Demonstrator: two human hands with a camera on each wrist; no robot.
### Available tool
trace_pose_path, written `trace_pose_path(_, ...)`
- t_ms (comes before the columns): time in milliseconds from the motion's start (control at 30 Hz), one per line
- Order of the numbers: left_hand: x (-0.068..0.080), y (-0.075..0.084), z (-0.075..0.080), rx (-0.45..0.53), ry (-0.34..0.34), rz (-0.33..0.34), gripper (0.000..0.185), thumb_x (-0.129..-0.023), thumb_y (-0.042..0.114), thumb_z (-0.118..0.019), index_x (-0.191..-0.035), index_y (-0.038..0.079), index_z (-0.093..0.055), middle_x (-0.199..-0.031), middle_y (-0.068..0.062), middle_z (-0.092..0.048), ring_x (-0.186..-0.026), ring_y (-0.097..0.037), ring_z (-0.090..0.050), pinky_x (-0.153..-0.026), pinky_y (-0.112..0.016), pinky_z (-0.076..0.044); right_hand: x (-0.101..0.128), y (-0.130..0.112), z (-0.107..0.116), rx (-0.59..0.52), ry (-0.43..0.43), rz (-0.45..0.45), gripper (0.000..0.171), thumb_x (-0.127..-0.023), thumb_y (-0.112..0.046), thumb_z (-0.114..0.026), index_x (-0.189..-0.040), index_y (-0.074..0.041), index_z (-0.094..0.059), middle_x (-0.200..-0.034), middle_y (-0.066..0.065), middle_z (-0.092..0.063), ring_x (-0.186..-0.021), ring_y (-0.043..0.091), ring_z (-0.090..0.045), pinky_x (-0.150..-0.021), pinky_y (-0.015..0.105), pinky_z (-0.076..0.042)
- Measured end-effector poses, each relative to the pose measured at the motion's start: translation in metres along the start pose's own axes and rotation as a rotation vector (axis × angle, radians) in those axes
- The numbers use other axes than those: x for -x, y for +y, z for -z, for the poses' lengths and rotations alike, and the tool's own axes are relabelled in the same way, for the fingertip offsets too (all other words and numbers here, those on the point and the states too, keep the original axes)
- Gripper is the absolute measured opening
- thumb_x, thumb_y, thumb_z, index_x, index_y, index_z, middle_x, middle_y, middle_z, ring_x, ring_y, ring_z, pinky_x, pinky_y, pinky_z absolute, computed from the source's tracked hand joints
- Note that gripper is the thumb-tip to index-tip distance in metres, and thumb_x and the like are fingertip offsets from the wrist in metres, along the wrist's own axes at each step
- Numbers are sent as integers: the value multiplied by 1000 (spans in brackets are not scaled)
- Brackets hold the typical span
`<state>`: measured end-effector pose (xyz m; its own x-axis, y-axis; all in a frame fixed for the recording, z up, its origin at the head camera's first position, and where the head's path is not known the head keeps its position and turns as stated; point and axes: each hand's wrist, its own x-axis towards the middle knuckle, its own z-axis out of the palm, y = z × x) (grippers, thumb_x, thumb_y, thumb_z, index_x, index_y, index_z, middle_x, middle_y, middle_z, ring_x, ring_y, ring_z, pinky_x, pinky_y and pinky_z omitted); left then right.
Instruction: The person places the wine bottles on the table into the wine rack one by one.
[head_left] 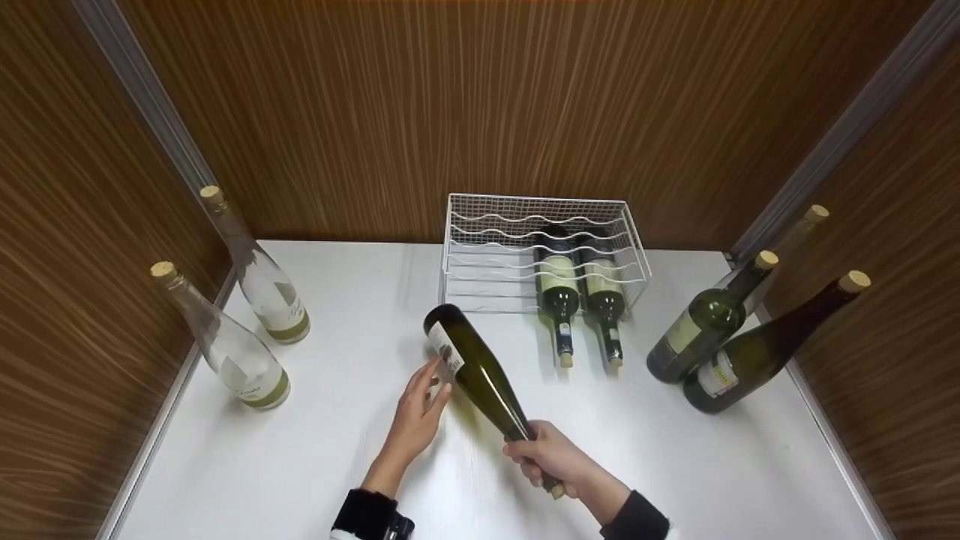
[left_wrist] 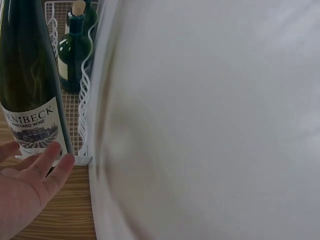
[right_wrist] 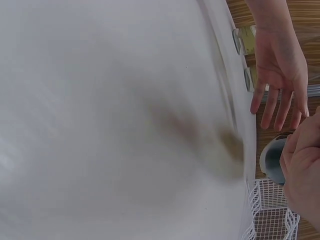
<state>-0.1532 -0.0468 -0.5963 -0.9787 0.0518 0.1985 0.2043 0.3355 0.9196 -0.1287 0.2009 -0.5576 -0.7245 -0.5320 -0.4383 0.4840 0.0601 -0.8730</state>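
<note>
- A dark green glass wine bottle with a white label (head_left: 475, 369) sits low in the centre of the head view, above the white desk (head_left: 315, 450), just in front of the white wire rack (head_left: 480, 247).
- Its long axis runs on a slant: the flat base points to the upper left, toward the rack's empty left side, and the neck points to the lower right, toward the person. The base end sits higher in the frame than the neck.
- The right hand (head_left: 551, 457), at the bottom centre of the head view, grips the neck with its fingers curled round it; the cork end shows just below the fist.
- The left hand (head_left: 420, 412), to the left of the bottle, has straight, slightly spread fingers (head_left: 433, 379) whose tips touch the label near the base.
- In the left wrist view the bottle (left_wrist: 30, 85) fills the upper left, label reading upright, with the left hand (left_wrist: 27, 187) in the lower left, its fingertips against the label's lower edge.
- In the right wrist view the left hand (right_wrist: 277, 65) hangs open at the upper right, and the right hand (right_wrist: 302, 172) shows at the right edge.
- Two dark green corked bottles (head_left: 581, 296) lie side by side in the rack's right half, necks toward the person.
- Two clear glass corked bottles (head_left: 247, 322) stand at the left of the desk.
- Two dark green corked bottles (head_left: 720, 341) stand close together at the right.
- Brown wood-grain walls (head_left: 480, 97) close in the desk on three sides.
</note>
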Motion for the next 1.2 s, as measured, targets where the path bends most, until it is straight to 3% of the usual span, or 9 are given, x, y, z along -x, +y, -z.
trace_pose_path(167,0,0,-5,9,-31,5,54,-104,26,-51,-148,-3,-36,-150,-22,-36,-126,-39,-47,-102,-54,-41,4,2,5,11,66,2,31,-86,-9,-64,-108,7,-48,-63,-3,-48,-43,2,-41,-38,17,-37)
trace_pose_path(400,0,1,-9,6,-38,-21,56,-105,32,-49,-148,-1,-37,-149,-22,-37,-125,-40,-48,-102,-55,-41,4,5,12,42,152,34,26,-87,-10,-64,-102,2,-48,-59,-4,-46,-43,4,-42,-39,18,-38)
trace_pose_path(767,0,4,-13,-10,-61,2,59,-104,37,-49,-150,1,-36,-151,-19,-35,-127,-37,-46,-104,-51,-40,-14,13,21,19,230,77,24,-88,-11,-63,-101,1,-47,-56,-5,-45,-44,6,-43,-39,19,-38)
trace_pose_path(1033,-3,7,-18,-19,-83,2,58,-104,34,-49,-151,3,-34,-150,-18,-36,-128,-37,-45,-104,-52,-40,-28,15,23,30,300,104,31,-88,-13,-61,-109,3,-44,-56,-3,-44,-44,8,-42,-34,22,-34)
trace_pose_path(1200,-6,9,-22,-25,-94,-6,58,-104,34,-49,-151,3,-34,-150,-18,-37,-128,-37,-46,-103,-52,-41,-40,13,23,-19,351,116,32,-89,-10,-58,-112,4,-41,-61,-2,-44,-47,8,-43,-40,21,-37)
